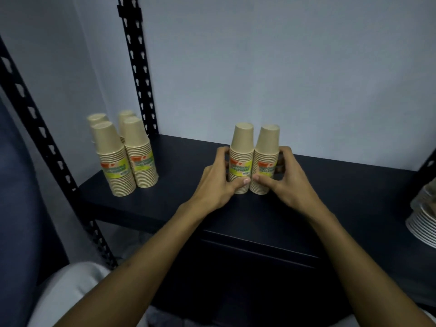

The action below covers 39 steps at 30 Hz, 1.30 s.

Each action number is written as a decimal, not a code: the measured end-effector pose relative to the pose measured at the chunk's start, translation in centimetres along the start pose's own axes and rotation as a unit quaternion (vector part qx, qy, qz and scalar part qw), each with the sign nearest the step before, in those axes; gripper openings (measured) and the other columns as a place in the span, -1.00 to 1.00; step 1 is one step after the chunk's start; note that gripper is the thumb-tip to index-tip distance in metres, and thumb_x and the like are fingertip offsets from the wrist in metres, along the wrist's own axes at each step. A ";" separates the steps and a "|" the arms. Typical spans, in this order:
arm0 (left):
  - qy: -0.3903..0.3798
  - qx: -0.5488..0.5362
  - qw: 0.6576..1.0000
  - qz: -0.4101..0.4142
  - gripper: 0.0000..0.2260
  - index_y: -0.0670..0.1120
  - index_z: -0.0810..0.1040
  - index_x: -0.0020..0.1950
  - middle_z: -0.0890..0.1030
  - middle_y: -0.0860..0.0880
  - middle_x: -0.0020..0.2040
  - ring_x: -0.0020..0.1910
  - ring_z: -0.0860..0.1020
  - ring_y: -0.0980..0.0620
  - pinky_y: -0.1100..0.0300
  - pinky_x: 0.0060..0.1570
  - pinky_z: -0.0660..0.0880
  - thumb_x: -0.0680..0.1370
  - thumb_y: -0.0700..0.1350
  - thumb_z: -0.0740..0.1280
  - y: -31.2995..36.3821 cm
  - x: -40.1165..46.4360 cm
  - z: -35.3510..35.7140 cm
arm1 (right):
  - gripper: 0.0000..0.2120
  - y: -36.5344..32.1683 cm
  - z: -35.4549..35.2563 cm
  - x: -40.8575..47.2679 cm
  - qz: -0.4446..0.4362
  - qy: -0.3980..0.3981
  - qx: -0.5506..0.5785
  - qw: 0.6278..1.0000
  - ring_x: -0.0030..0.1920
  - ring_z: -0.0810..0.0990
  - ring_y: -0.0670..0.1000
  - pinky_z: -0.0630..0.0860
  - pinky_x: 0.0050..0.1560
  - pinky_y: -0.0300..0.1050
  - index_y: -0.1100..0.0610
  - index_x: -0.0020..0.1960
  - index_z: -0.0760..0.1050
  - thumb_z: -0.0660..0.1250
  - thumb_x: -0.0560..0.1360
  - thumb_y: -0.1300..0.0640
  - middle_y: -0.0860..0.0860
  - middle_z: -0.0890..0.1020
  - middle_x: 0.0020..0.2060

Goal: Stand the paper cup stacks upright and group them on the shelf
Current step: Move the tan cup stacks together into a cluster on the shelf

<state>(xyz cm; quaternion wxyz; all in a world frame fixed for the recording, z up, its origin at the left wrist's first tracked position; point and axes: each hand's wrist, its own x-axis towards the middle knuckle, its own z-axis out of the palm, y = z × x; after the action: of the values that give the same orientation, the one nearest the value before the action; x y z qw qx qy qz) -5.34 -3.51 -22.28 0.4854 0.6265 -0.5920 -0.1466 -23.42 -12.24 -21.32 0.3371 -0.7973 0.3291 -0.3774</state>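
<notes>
Head view: two upright paper cup stacks (254,159), touching side by side, were recorded mid-shelf on the dark shelf (179,206). The left stack was grasped by the left hand (218,182), the right stack by the right hand (286,179). Four upright stacks (122,152) were grouped at the left post (138,67). White plates (423,220) were noted at the right edge.

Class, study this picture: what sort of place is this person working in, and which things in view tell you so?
Probably a storeroom or pantry for party or catering supplies. Clues: a dark shelf on slotted black metal uprights, labelled stacks of disposable paper cups, and a pile of white plates at the right edge.
</notes>
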 end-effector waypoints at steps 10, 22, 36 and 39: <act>-0.080 0.021 0.997 0.008 -0.34 -0.01 0.36 0.46 0.59 0.05 0.35 0.27 0.59 0.07 0.09 0.26 0.55 0.44 0.06 0.55 -1.9 6.4 1.8 | -0.49 3.1 -1.4 3.6 0.035 -0.005 -0.045 0.998 -0.07 0.56 -0.48 0.51 -0.13 -0.51 0.07 0.26 0.32 0.54 0.46 0.09 -0.26 0.57 0.01; -0.108 0.022 0.994 0.010 -0.36 -0.01 0.35 0.43 0.61 -0.01 0.31 0.26 0.59 0.03 0.08 0.28 0.54 0.44 0.03 0.56 -4.9 13.3 2.4 | -0.45 6.1 -1.1 10.2 0.025 -0.008 -0.042 0.999 0.03 0.60 -0.20 0.53 -0.08 -0.34 0.06 0.32 0.35 0.55 0.45 0.08 -0.16 0.57 0.08; -0.066 0.029 0.997 -0.019 -0.33 -0.03 0.37 0.44 0.58 0.00 0.35 0.28 0.56 0.06 0.28 0.15 0.44 0.42 0.03 0.59 -6.5 13.9 3.8 | -0.47 7.4 0.8 10.8 0.025 0.050 -0.021 0.998 0.02 0.55 -0.19 0.50 -0.04 -0.33 0.11 0.31 0.37 0.53 0.46 0.05 -0.11 0.57 0.12; -0.070 0.039 0.997 -0.024 -0.34 -0.04 0.39 0.43 0.58 -0.01 0.36 0.31 0.55 0.02 0.26 0.17 0.44 0.42 0.05 0.58 -6.4 13.8 3.9 | -0.47 7.2 1.0 10.7 0.032 0.051 -0.026 0.998 0.01 0.55 -0.15 0.47 -0.08 -0.35 0.11 0.30 0.35 0.53 0.47 0.03 -0.12 0.55 0.09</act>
<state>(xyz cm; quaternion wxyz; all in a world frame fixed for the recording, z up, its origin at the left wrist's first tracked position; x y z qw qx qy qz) -0.87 -18.50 -23.80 0.4146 0.6473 -0.6142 -0.1787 -19.23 -24.35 -23.41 0.3109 -0.7743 0.3810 -0.3982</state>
